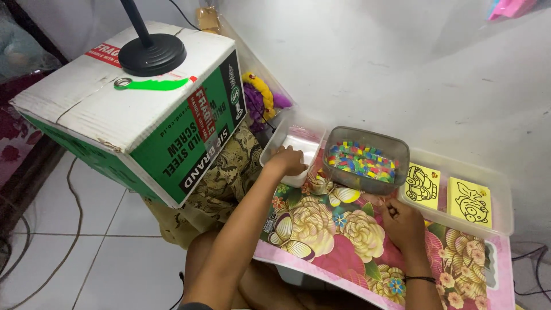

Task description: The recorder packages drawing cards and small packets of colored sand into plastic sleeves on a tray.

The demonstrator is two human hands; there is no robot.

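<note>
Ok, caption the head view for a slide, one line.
Left hand reaches into a white tray; right hand rests on the floral table beside a tub of coloured pieces.

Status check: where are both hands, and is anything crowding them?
Left hand reaching into white plastic tray. Right hand resting on floral mat. Grey tub of coloured pieces sits between them.

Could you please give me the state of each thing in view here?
Left hand: reaching into the white tray, grip unclear.
Right hand: resting on the floral table, fingers curled.
Grey tub: uncovered, holds coloured pieces.
Clear bin: uncovered, holds two yellow picture cards.
Cardboard box: closed.
</note>
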